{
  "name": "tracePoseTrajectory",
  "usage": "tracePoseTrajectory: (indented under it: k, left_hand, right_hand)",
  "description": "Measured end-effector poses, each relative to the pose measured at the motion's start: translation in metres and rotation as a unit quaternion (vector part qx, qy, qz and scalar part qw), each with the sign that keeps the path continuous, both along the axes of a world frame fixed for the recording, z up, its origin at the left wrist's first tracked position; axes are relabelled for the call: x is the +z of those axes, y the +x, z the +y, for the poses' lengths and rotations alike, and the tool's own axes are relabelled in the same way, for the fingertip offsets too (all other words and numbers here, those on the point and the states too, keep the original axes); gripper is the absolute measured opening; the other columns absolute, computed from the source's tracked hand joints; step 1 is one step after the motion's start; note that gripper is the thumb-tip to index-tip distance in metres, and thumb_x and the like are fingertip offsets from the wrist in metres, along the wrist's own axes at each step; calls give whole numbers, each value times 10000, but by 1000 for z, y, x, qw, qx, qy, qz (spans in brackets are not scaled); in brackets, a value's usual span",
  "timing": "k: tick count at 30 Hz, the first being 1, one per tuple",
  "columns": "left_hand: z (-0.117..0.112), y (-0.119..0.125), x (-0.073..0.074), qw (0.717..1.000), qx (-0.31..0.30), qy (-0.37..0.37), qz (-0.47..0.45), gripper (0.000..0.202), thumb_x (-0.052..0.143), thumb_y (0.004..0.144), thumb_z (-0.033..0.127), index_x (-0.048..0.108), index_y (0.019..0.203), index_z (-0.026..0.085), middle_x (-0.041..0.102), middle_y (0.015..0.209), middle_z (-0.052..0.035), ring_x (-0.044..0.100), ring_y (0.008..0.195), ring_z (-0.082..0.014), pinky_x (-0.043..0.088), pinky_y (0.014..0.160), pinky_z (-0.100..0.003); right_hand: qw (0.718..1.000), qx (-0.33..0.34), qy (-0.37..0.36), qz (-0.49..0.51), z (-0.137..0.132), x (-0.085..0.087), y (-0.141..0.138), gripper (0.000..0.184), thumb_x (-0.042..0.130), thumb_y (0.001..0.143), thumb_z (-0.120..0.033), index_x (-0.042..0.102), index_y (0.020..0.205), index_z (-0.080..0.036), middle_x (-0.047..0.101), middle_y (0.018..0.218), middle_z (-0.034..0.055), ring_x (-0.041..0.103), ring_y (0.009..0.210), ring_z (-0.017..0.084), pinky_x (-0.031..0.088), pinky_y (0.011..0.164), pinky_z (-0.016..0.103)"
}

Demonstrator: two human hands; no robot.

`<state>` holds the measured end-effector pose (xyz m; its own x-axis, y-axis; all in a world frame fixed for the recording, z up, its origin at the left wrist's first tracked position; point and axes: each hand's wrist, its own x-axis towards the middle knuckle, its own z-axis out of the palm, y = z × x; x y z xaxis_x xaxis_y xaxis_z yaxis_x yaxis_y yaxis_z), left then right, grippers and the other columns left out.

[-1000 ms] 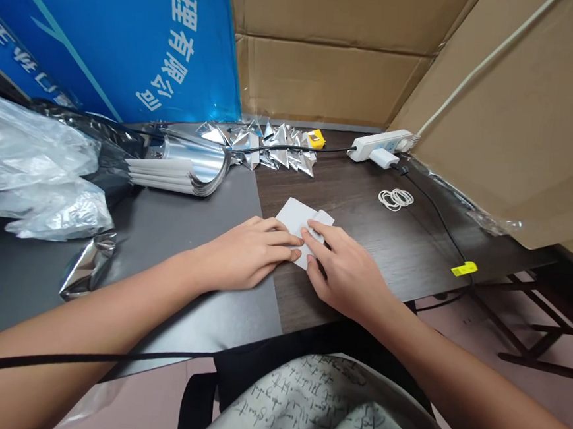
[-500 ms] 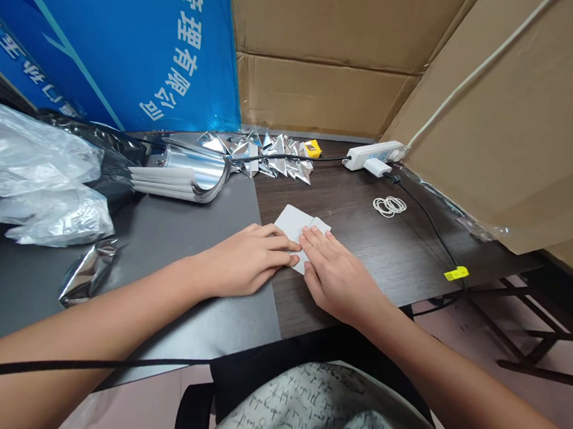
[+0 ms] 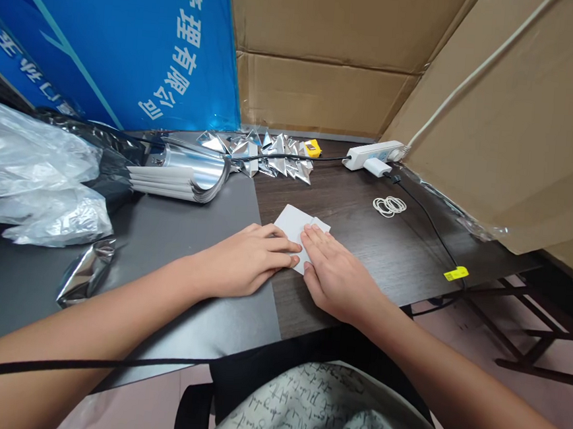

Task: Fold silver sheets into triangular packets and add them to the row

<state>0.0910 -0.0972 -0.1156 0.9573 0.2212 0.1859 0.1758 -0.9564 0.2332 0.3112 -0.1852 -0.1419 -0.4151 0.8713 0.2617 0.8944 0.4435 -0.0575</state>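
Note:
A small white sheet of paper [image 3: 293,221], folded over along its right part, lies flat on the dark wood-grain tabletop [image 3: 349,233]. My left hand [image 3: 250,259] rests at the sheet's left and lower edge, its fingers stretched out and pressing down on it. Flat across the right side lies my right hand [image 3: 334,271], fingers extended and close together, covering much of the fold. The fingertips of both hands nearly meet over the paper. What lies under the fingers is hidden.
Folded silver foil pieces [image 3: 278,158] and a yellow tape measure [image 3: 313,148] lie at the back. A bent stack of silver-backed sheets [image 3: 170,182] sits left, near plastic bags [image 3: 33,155] and a foil packet [image 3: 88,275]. White rings [image 3: 389,207] and a power strip [image 3: 375,154] are right.
The fingertips of my right hand have shifted very slightly to the right on the paper. My left hand and the paper look unmoved.

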Motion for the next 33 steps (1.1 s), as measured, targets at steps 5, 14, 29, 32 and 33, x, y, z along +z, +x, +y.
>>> tracePoseTrajectory:
  k: [5, 14, 29, 32, 33]
  left_hand:
    - [0, 0, 1, 1000, -2, -1, 5, 303, 427, 1037, 167, 665, 1217, 221, 673, 1365, -42, 542, 1229, -253, 448, 912, -384]
    - [0, -1, 2, 1000, -3, 3, 19, 342, 397, 1035, 143, 660, 1243, 215, 685, 1345, -45, 541, 1224, -251, 437, 898, -386]
    - [6, -2, -6, 999, 0, 42, 3, 405, 407, 1017, 137, 644, 1335, 218, 645, 1437, -41, 589, 1154, -224, 405, 883, -383]
    - [6, -2, -6, 999, 1, 37, 0, 388, 387, 1037, 165, 659, 1308, 222, 657, 1421, -42, 597, 1116, -214, 402, 888, -381]
    - [6, -2, -6, 999, 0, 39, 1, 391, 383, 1042, 176, 655, 1319, 221, 657, 1420, -47, 596, 1101, -217, 400, 887, -383]
  right_hand:
    - [1000, -14, 15, -18, 1, 2, -3, 553, 324, 992, -204, 572, 1400, 74, 549, 1458, 253, 535, 1405, 356, 504, 1175, 518]
    - [997, -46, -31, -54, 17, 10, 3, 575, 358, 981, -231, 527, 1456, 44, 504, 1509, 232, 485, 1453, 342, 459, 1205, 525]
    - [999, 21, -39, -8, 52, 14, 27, 498, 379, 1016, -194, 558, 1448, -22, 533, 1503, 177, 483, 1462, 302, 430, 1225, 551]
    - [996, 62, -43, 39, 48, 11, 27, 449, 383, 1026, -196, 635, 1375, -69, 608, 1428, 159, 558, 1400, 254, 515, 1171, 465]
    - [995, 77, -47, 46, 48, 10, 29, 450, 390, 1029, -209, 628, 1384, -69, 590, 1449, 162, 539, 1419, 253, 514, 1175, 459]
